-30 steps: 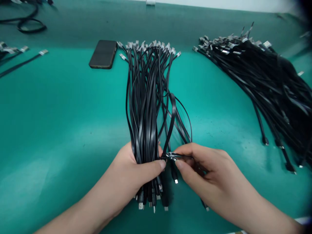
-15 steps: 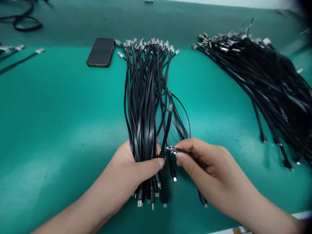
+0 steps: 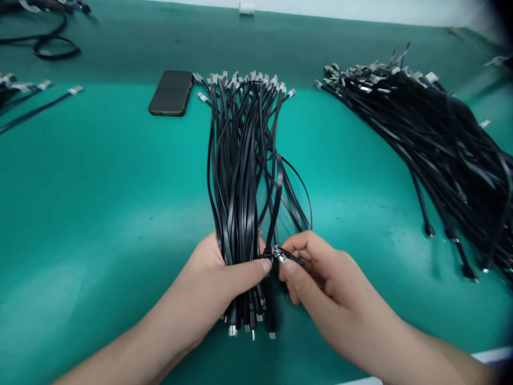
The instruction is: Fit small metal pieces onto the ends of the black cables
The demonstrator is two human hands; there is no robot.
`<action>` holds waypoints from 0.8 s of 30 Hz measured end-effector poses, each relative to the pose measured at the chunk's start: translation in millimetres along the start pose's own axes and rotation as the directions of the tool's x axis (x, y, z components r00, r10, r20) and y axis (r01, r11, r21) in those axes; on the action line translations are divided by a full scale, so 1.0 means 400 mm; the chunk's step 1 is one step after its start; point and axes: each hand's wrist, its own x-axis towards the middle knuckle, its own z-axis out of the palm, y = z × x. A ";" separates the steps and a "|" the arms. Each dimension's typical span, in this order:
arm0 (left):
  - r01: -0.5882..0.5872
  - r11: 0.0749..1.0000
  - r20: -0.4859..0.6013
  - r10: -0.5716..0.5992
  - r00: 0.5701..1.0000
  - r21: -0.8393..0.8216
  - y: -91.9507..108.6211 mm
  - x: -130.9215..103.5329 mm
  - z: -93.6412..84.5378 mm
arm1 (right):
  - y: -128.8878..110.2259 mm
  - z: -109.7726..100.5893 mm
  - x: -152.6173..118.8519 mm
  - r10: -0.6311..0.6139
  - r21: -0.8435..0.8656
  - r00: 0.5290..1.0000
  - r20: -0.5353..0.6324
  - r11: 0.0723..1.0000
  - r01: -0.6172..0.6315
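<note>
A thick bundle of flat black USB cables [image 3: 244,176] lies upright in the view, its silver plugs fanned out at the far end. My left hand [image 3: 224,278] is wrapped round the near end, thumb across the top. Several small connectors stick out below that thumb. In my right hand [image 3: 316,278], thumb and fingers pinch what looks like a nail clipper [image 3: 279,253], silver at the tip. Its jaws are at one cable [image 3: 276,208] of the bundle, beside my left thumb tip. Whether they touch that cable I cannot tell. A few looser cables run behind my right hand.
A dark phone [image 3: 171,93] lies left of the bundle's far end. On the right spreads a large heap of black cables [image 3: 449,144]. More cables [image 3: 40,109] lie at the left edge, on the green table mat [image 3: 100,187].
My right hand has moved left with the nail clipper, bringing its jaws up to the cable by my left thumb. My left hand keeps its hold. The whole view has shifted slightly.
</note>
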 end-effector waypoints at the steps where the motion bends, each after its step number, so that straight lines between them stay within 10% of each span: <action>1: -0.003 1.000 0.002 0.003 1.000 -0.004 0.001 0.000 0.001 | 0.001 0.002 0.000 -0.004 0.000 1.000 0.000 1.000 0.004; 24: -0.065 0.997 0.016 0.065 0.998 0.031 -0.007 0.008 -0.002 | 0.001 -0.018 0.005 -0.043 0.144 0.998 -0.039 0.988 0.048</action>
